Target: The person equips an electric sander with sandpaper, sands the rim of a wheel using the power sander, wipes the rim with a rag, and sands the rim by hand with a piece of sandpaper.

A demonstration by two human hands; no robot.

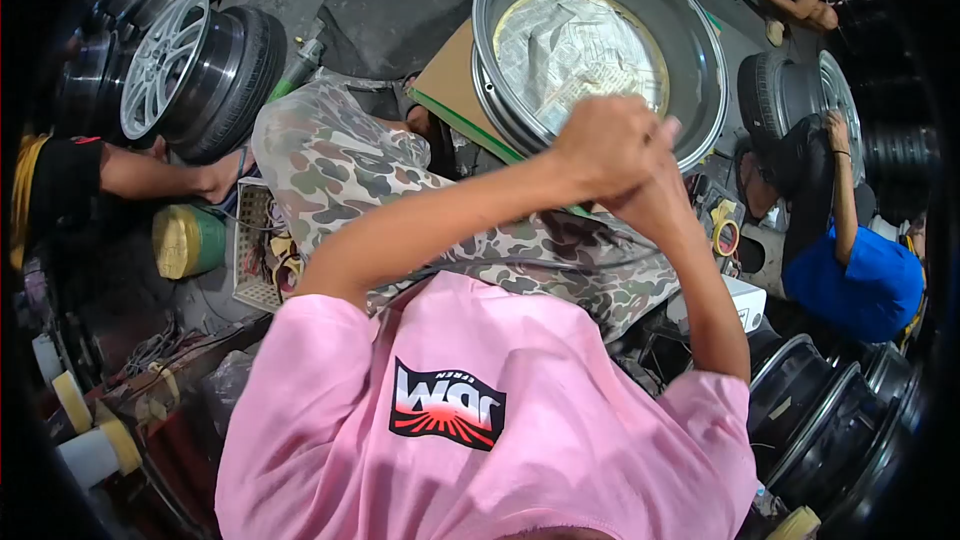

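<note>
My left hand [608, 140] is closed in a fist, pressed against my right hand [652, 185]. Both are together above the near edge of a grey wheel rim [690, 60]. My right hand is partly hidden behind the left, its fingers bent in. Whatever may be between them cannot be made out, and the left hand is slightly blurred. Crumpled newspaper [560, 45] covers the round opening inside the rim, with a yellowish band round its edge. The rim rests tilted on a brown board [450, 75] with a green edge, just beyond my camouflage trousers.
A wheel with a tyre [165, 65] stands at left, near another person's arm [160, 175]. A basket [250, 250] and a green-and-yellow container [190, 240] sit beside my leg. Tape rolls [725, 230] lie at right. A person in blue [850, 275] handles another wheel [790, 90]; several rims [810, 410] stand below.
</note>
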